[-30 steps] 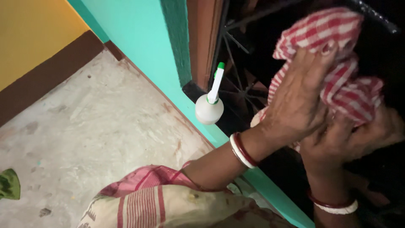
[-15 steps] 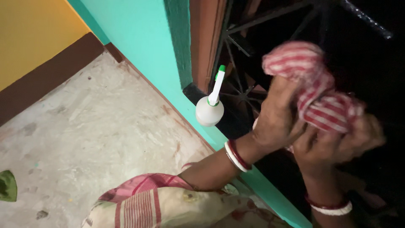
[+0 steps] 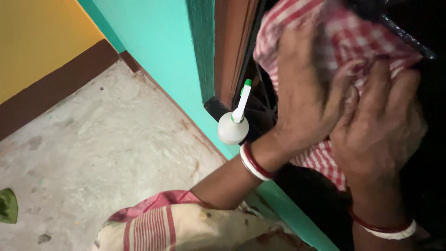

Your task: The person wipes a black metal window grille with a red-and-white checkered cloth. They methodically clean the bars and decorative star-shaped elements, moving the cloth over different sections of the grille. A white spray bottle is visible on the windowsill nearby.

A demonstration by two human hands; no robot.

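Grey concrete floor (image 3: 107, 139) (stained), green leaf (image 3: 8, 205) at its edge

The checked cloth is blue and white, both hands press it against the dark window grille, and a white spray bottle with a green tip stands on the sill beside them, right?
Not quite. The head view shows the checked cloth is red and white, not blue. The rest holds: the left hand and right hand press it against the grille, with the spray bottle on the sill.

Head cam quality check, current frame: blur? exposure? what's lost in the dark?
Head view: both hands, left hand and right hand, and the checked cloth are motion-smeared; the spray bottle and floor are sharper and evenly lit; the grille area at right is crushed to black.
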